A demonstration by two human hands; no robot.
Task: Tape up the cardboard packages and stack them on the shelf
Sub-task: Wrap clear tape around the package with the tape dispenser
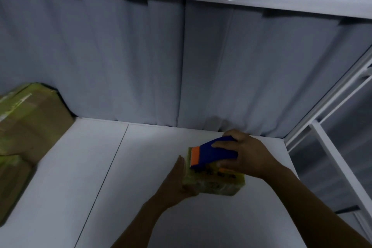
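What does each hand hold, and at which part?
The right hand grips the blue dispenser at its rear end. The left hand holds nothing; it presses flat on the left side of the package.

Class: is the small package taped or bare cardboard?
Taped: yellow-green tape covers visible sides of the small package; the right hand holds a tape dispenser on it.

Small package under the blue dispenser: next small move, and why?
Probably draw the tape dispenser down over the small package's left edge, pressing the tape on. The right hand grips the dispenser on the package's top, orange blade at that edge; the left hand lies flat against the left side, bracing it on the shelf. Stacking with the cardboard packages at left looks premature.
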